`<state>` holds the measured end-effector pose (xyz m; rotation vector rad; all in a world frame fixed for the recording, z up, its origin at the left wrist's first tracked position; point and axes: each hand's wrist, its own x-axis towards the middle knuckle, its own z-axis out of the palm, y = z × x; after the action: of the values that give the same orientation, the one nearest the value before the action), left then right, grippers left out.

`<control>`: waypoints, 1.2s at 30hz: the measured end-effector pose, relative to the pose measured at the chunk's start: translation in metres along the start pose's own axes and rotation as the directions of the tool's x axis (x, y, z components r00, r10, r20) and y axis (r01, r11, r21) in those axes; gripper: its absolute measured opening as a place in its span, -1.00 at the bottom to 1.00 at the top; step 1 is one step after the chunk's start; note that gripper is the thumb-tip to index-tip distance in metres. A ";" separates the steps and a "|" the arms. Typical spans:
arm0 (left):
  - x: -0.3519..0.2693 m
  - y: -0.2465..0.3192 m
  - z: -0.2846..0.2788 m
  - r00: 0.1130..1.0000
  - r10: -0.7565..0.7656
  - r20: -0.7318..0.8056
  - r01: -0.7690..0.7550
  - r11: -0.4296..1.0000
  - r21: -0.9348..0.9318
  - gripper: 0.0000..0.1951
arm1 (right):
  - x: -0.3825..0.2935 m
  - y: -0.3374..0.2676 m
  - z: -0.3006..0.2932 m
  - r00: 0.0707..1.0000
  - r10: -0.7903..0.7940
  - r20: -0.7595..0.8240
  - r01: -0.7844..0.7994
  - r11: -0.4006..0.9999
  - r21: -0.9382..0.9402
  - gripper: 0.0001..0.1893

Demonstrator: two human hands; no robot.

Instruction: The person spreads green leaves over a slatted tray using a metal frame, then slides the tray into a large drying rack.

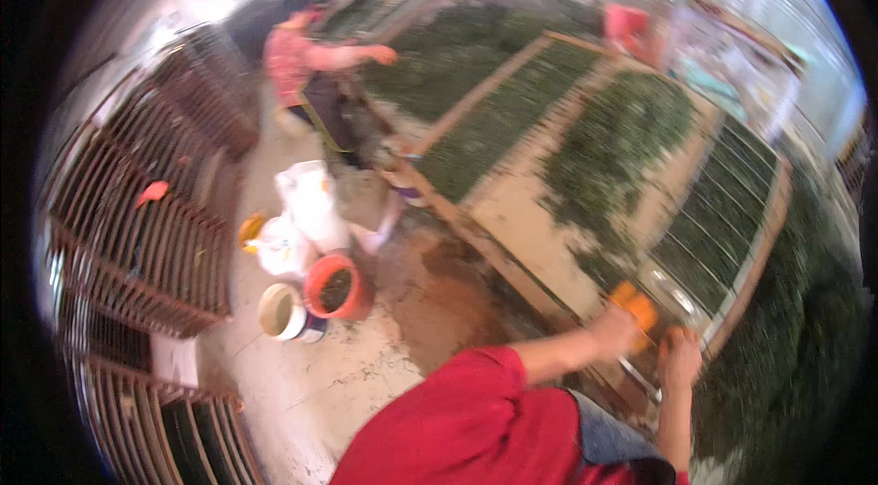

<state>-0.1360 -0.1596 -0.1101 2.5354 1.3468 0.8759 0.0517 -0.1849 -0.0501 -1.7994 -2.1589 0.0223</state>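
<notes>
My left hand point(616, 334) reaches over the near right corner of a wooden-edged work surface, gripping a blurred orange-yellow object point(638, 312), possibly a glove. Close to its right is my right hand point(679, 356), fingers bent; blur hides whether it holds anything. A thin, pale metal-looking strip point(639, 379) lies just below and between my hands. Beyond them sits a shiny, see-through or metallic item point(673, 294), too smeared to name. Beside it, a framed tray point(717, 211) crossed by thin pale lines contains dark green plant matter. Loose cut greenery point(610, 142) is heaped on the tan board point(525, 228).
Another person point(302, 73) stands at the surface's far left, an arm stretched over it. On the floor are an orange bucket point(334, 286) with dark contents, a white bucket point(282, 313) and white sacks point(312, 200). Slatted racks point(147, 211) line the left; dark greenery point(775, 355) lies right.
</notes>
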 end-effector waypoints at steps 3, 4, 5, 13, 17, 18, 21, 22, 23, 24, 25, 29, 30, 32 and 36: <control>0.006 -0.010 -0.053 0.998 -0.008 0.057 -0.001 0.988 0.156 -0.61 | -0.006 0.021 -0.010 0.987 0.150 0.058 -0.148 0.988 -0.033 -0.85; 0.003 -0.007 -0.052 0.995 -0.022 0.094 0.002 0.979 0.205 -0.57 | -0.004 0.014 -0.013 0.993 0.110 0.041 -0.111 0.994 0.012 -0.80; 0.002 -0.001 -0.045 0.992 -0.034 0.125 0.001 0.967 0.255 -0.52 | 0.001 0.003 -0.013 0.998 0.052 -0.037 -0.048 0.994 0.096 -0.75; -0.002 -0.007 -0.039 1.000 0.006 -0.024 -0.001 0.978 0.210 -0.55 | 0.007 0.013 -0.004 0.991 0.100 0.088 -0.097 0.995 -0.034 -0.74; 0.005 0.016 -0.033 0.996 0.090 -0.019 -0.091 0.995 -0.047 -0.39 | 0.017 -0.006 0.018 0.991 -0.019 -0.134 0.049 0.974 0.221 -0.78; 0.003 0.016 -0.028 0.978 0.027 0.205 -0.020 0.999 -0.033 -0.27 | 0.021 -0.009 0.021 0.997 -0.029 -0.066 0.039 0.987 0.154 -0.80; -0.003 0.003 -0.026 0.977 -0.148 0.156 0.130 0.984 0.119 -0.25 | 0.038 -0.019 0.012 0.994 0.025 0.103 -0.030 0.998 0.049 -0.82; -0.004 0.007 -0.024 0.957 -0.215 0.194 0.190 0.972 0.139 -0.24 | 0.043 -0.031 0.006 0.986 0.058 0.159 -0.064 0.997 0.035 -0.83; -0.003 0.011 -0.024 0.945 -0.234 0.230 0.191 0.963 0.192 -0.25 | 0.053 -0.043 0.005 0.994 -0.009 0.108 -0.003 0.994 0.108 -0.82; 0.002 0.018 -0.028 0.931 -0.247 0.267 0.184 0.953 0.242 -0.27 | 0.065 -0.057 0.003 0.995 -0.065 0.082 0.047 0.979 0.199 -0.73; 0.011 0.023 -0.038 0.919 -0.254 0.303 0.164 0.942 0.292 -0.29 | 0.076 -0.069 0.004 0.993 -0.111 0.044 0.093 0.953 0.287 -0.64; 0.019 0.019 -0.045 0.900 -0.218 0.377 0.172 0.973 0.151 -0.40 | 0.101 -0.110 0.033 0.943 -0.294 0.157 0.272 0.951 0.151 -0.37; 0.016 0.017 -0.041 0.915 -0.210 0.344 0.177 0.976 0.124 -0.43 | 0.101 -0.110 0.040 0.936 -0.289 0.198 0.264 0.954 0.146 -0.45; 0.011 0.014 -0.034 0.942 -0.190 0.277 0.179 0.982 0.066 -0.48 | 0.095 -0.097 0.043 0.957 -0.251 0.148 0.228 0.960 0.161 -0.59; 0.006 0.014 -0.029 0.865 -0.245 0.437 0.197 0.968 0.153 -0.49 | 0.059 -0.039 0.017 0.990 -0.092 0.107 0.086 0.995 0.054 -0.72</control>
<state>-0.1397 -0.1671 -0.0780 2.3771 1.5046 0.1519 0.0010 -0.1327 -0.0430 -1.7099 -2.2915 0.1548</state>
